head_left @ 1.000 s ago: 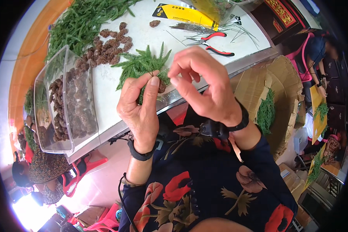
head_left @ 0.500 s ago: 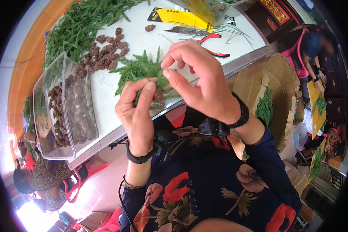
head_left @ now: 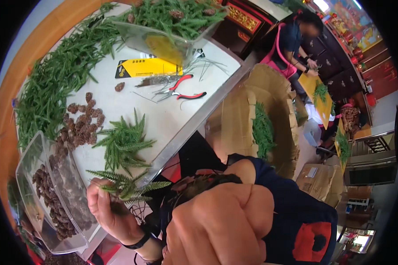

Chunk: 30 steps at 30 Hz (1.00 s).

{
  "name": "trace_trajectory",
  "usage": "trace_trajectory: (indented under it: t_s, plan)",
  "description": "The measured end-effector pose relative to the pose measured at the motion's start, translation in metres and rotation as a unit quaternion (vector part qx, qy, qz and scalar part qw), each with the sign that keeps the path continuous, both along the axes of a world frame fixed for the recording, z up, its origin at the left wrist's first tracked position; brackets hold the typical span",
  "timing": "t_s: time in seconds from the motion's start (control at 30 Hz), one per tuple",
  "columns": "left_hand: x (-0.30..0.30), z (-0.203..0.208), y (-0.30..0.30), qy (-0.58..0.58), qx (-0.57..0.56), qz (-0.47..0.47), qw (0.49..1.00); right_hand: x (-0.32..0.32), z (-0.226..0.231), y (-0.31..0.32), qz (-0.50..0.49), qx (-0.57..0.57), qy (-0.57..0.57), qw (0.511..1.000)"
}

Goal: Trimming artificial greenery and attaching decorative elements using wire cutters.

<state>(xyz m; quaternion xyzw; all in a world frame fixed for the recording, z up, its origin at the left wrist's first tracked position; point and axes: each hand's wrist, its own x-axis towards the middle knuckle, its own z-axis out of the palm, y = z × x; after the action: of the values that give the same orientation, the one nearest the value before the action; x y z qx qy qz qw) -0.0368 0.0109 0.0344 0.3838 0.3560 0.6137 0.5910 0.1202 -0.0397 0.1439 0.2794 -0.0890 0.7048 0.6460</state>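
Note:
My left hand (head_left: 112,217) pinches an artificial green pine sprig (head_left: 130,187) at the table's near edge. Close to the camera, my right hand (head_left: 223,218) looms large with its fingers curled. Whatever it may hold is hidden. Just beyond the held sprig, a small cluster of green sprigs (head_left: 121,143) lies on the white table (head_left: 135,95). Small brown pine cones (head_left: 82,126) are scattered left of that cluster. A transparent bin (head_left: 42,154) with more cones stands at the left. Red-handled pliers (head_left: 188,95) lie open farther back.
Thin wires (head_left: 210,64) and a yellow package (head_left: 139,69) lie near the pliers. Behind them a transparent bin (head_left: 135,37) holds greenery and cones. A long heap of greenery (head_left: 53,92) lines the far left. A cardboard box (head_left: 234,117) stands right, with a seated person (head_left: 289,42) beyond.
My hands were together over the sprigs; now they are apart. The left has moved nearer with a sprig, and the right has come up close to the camera. The view has shifted.

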Motion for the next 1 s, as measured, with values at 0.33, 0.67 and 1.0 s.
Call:
trace_trajectory:
  t_s: [0.33,0.67,1.0]
  plan:
    - [-0.049,-0.003,-0.004,-0.016,-0.055,0.077,0.995,-0.047,0.009,0.016,0.110,0.066,-0.101,0.987]
    - [-0.063,0.013,-0.002,0.021,-0.028,0.080,0.996,-0.056,0.014,0.016,0.148,0.033,-0.036,0.988]
    - [-0.059,0.002,0.015,-0.004,-0.071,0.103,0.992,0.068,-0.050,0.106,-0.128,0.016,-0.783,0.608]
